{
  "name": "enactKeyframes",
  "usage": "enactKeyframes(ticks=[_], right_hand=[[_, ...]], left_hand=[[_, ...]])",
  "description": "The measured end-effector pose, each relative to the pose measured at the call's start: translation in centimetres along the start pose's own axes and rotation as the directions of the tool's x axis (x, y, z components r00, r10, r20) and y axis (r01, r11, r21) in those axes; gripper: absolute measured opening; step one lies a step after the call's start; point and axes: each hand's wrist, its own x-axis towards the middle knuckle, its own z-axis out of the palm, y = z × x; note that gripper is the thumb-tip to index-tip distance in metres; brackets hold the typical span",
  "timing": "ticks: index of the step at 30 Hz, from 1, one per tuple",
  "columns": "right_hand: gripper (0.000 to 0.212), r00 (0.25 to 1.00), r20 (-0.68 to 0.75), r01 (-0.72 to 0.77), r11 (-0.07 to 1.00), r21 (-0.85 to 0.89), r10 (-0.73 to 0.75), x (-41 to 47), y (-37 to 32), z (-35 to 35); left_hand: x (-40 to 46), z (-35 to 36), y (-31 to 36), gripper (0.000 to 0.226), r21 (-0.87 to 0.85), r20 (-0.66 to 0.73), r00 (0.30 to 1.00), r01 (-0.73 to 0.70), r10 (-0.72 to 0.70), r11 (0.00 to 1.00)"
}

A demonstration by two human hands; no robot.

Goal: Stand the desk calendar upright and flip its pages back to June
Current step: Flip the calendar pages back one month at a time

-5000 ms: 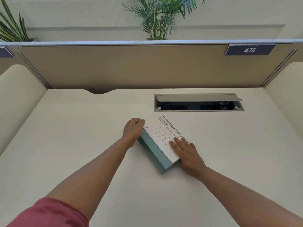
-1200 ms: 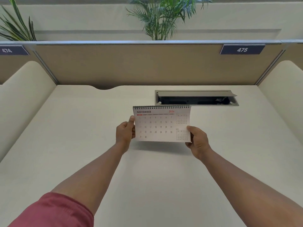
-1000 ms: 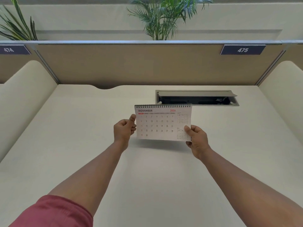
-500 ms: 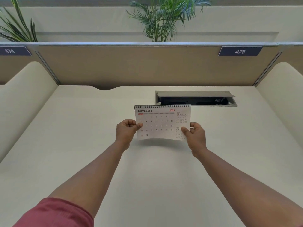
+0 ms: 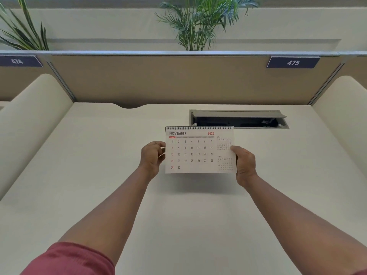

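Note:
The desk calendar (image 5: 195, 150) is held upright in the air above the cream desk (image 5: 99, 175), its white page facing me and reading NOVEMBER 2026, with a black spiral binding along the top edge. My left hand (image 5: 152, 157) grips its left edge, fingers curled around the side. My right hand (image 5: 245, 164) grips the right edge, thumb on the front over the small month grids. The calendar's shadow lies on the desk just below it. Its stand and back are hidden behind the page.
An open cable hatch (image 5: 239, 119) is sunk into the desk right behind the calendar. A tan partition (image 5: 178, 80) with a plate 475 (image 5: 293, 62) closes the back. Rounded cream side panels (image 5: 29, 120) flank the desk. Plants (image 5: 198, 20) stand beyond the partition.
Five seconds ago the calendar lay flat on the desk under both hands; now it is lifted and upright. In the last second both hands shifted their grip on its side edges slightly.

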Motion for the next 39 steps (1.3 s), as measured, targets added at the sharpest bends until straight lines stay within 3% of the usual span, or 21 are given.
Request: enactKeyframes(ticks=[3,6,11,13,15,17,20,23,28,36,39], right_hand=[[0.020,0.984,0.121,-0.146,0.976,0.162,0.127,-0.1,-1.1,0.1],[0.017,0.964,0.201,-0.220,0.944,0.246,0.172,-0.1,-2.0,0.1],[0.024,0.936,0.315,-0.255,0.920,0.296,0.158,-0.1,-2.8,0.4],[0.029,0.932,0.331,-0.254,0.917,0.306,0.148,-0.1,-3.0,0.5],[0.044,0.959,0.245,-0.218,0.925,0.311,0.144,0.0,-3.0,0.7],[0.040,0.991,0.054,-0.130,0.955,0.268,0.120,0.4,-2.8,0.8],[0.024,0.990,-0.116,-0.071,0.994,0.083,0.081,1.1,-2.6,1.1],[0.023,0.996,-0.089,-0.039,0.989,-0.143,0.026,1.3,-2.1,1.5],[0.016,0.996,-0.077,0.025,0.962,-0.272,-0.047,1.8,-0.9,1.7],[0.025,0.979,-0.169,0.027,0.900,-0.435,-0.111,2.6,0.9,1.2],[0.019,0.971,-0.207,0.007,0.885,-0.466,-0.117,2.7,1.2,1.3]], left_hand=[[0.6,-0.2,0.2,0.043,-0.073,0.022,1.000,-0.010,0.011,0.997],[1.1,-0.2,0.5,0.039,-0.072,0.051,0.995,-0.083,0.087,0.994],[0.8,0.6,2.6,0.058,0.181,0.174,0.956,-0.266,0.236,0.947],[0.6,1.3,3.7,0.047,0.191,0.220,0.944,-0.287,0.244,0.939],[0.6,2.1,4.5,0.022,0.216,0.193,0.931,-0.348,0.309,0.912],[0.9,2.8,4.9,0.007,0.277,0.117,0.925,-0.380,0.362,0.882],[1.7,3.6,5.2,0.031,0.282,0.005,0.951,-0.299,0.311,0.912],[2.5,4.0,5.1,0.022,0.295,-0.093,0.959,-0.229,0.267,0.928],[2.7,4.3,5.0,0.009,0.299,-0.151,0.965,-0.160,0.212,0.941],[2.4,4.1,4.7,0.028,0.389,-0.230,0.953,-0.097,0.199,0.916],[2.6,4.1,4.5,0.033,0.390,-0.237,0.950,-0.100,0.204,0.916]])
